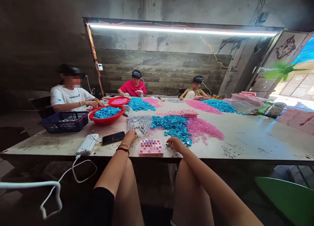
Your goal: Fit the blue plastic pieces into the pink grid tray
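My left hand (pixel 131 134) rests at the edge of a clear plastic bag (pixel 139 123) holding small metallic-looking pieces. Its fingers are curled together, and whatever they pinch is too small to make out. To the right of a pink slotted tray (pixel 151 150), my right hand (pixel 174 143) hovers low over the table with bent fingers drawn together; anything in them is hidden. Small purplish clear pieces (pixel 150 141) stand in the tray's back row. Beyond my right hand lie a heap of blue plastic parts (pixel 171 122) and a spread of pink translucent bits (pixel 202 128).
On the left are a black phone (pixel 113 138), a white power bank (pixel 88 144) with a cable, a dark blue basket (pixel 49 125) and a red bowl (pixel 106 122) of blue parts. Stacked pink trays (pixel 183 113) lie behind the heap. Several people sit across the table (pixel 245 127).
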A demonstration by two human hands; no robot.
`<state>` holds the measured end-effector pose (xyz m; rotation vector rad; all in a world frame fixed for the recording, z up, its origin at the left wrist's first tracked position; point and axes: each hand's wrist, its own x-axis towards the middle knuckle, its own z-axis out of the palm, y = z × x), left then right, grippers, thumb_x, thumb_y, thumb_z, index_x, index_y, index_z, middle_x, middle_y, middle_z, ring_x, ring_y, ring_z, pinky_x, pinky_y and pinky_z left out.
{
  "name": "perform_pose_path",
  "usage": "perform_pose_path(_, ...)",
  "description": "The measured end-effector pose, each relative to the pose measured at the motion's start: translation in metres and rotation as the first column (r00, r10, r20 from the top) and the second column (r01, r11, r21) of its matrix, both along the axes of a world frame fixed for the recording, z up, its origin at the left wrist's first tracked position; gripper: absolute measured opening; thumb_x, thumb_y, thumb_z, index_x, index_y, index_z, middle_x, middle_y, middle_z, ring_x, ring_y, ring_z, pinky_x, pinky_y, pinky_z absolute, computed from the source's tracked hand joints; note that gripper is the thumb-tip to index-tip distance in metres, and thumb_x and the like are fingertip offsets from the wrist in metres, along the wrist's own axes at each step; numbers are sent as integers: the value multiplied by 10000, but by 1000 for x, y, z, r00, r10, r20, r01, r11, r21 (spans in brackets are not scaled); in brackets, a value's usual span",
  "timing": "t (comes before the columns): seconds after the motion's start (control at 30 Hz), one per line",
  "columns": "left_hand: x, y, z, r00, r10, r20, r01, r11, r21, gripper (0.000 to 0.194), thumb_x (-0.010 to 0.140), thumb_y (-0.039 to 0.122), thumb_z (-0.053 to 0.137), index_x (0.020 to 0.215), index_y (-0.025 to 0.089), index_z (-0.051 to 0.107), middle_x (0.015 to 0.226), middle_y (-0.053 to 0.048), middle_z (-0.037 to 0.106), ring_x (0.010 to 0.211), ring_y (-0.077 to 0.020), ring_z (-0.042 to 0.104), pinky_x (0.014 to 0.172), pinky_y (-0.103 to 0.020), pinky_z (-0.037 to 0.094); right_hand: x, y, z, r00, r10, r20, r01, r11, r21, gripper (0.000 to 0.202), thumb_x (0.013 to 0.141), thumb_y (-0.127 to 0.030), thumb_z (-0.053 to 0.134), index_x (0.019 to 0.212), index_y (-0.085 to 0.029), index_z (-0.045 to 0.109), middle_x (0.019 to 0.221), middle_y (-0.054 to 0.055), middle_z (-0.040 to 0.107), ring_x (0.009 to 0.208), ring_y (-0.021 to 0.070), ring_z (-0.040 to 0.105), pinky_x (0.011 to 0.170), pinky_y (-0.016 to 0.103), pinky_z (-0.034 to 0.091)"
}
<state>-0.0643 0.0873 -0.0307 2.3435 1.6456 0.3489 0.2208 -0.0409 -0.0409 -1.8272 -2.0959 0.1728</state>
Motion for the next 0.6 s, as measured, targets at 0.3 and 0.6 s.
perform_pose_path(0.3,-5,-3,2,993,-5,114,-1,999,49,225,853,285,513,1000,122,561,1002,-61,585,895,-166,566,789,-366,477,-4,-6,1,994,64,-92,-62,998,18,275,725,-59,484,860,-159,701,848,63,691,734,143,600,688,220,440)
perform_pose_path(0.6,1,-26,15,956,-117,270,76,985,157,165,731,91,518,848,97,635,828,-71,654,783,-155,596,736,-244,453,-5,-8,2,989,63,-134,-60,998,29,241,707,-193,526,867,-197,706,831,51,702,698,154,609,667,237,449)
